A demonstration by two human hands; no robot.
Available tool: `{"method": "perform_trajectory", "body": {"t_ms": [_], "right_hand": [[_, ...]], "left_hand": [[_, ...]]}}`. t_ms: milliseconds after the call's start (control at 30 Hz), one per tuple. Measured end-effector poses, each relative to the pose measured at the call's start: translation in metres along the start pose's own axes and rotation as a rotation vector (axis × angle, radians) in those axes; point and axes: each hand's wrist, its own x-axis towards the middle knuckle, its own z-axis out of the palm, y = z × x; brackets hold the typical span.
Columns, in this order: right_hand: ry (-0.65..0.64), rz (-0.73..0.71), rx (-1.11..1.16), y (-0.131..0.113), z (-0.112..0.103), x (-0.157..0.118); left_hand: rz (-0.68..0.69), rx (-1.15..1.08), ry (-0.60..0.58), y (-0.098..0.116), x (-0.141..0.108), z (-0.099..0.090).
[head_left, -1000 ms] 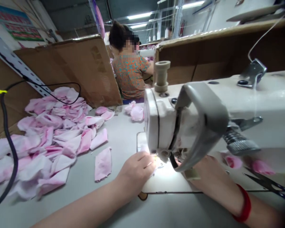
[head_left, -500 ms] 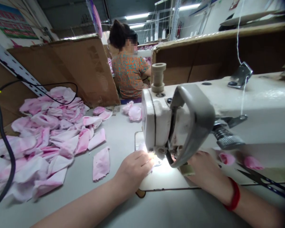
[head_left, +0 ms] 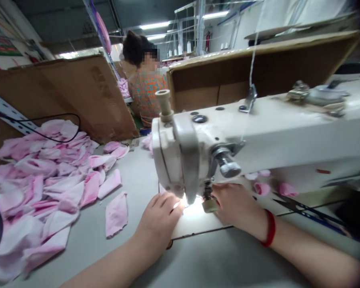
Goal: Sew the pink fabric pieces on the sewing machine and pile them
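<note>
A white sewing machine (head_left: 264, 140) reaches in from the right, its lamp lighting the pale plate (head_left: 195, 224) under the needle area. My left hand (head_left: 162, 212) rests left of the needle area, fingers bent together over a small bit of pale fabric that is mostly hidden and washed out by glare. My right hand (head_left: 237, 204), with a red band at the wrist, is right of the needle area; its fingertips are hidden behind the machine's parts. A flat pink fabric piece (head_left: 116, 215) lies left of my left hand.
A large heap of pink and white fabric pieces (head_left: 33, 200) covers the table's left. Dark scissors (head_left: 309, 214) and small pink rolled pieces (head_left: 261, 189) lie at right. Cardboard panels (head_left: 78, 96) stand behind; beyond them sits a person (head_left: 148, 92).
The view has turned to the right, so the machine and both hands appear further left. Both hands remain beside the needle area, the left one still bent over the fabric.
</note>
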Motion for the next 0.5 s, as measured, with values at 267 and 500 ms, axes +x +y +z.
{"method": "perform_trajectory", "body": {"t_ms": [267,500], "right_hand": [[0.247,0.171,-0.332,0.008,-0.017,-0.056],[0.143,0.384,-0.298,0.041,-0.021,-0.058]], "left_hand": [[0.060,0.084,-0.134,0.008,-0.010,-0.013],[0.045,0.066,-0.027,0.014,-0.018,-0.006]]}}
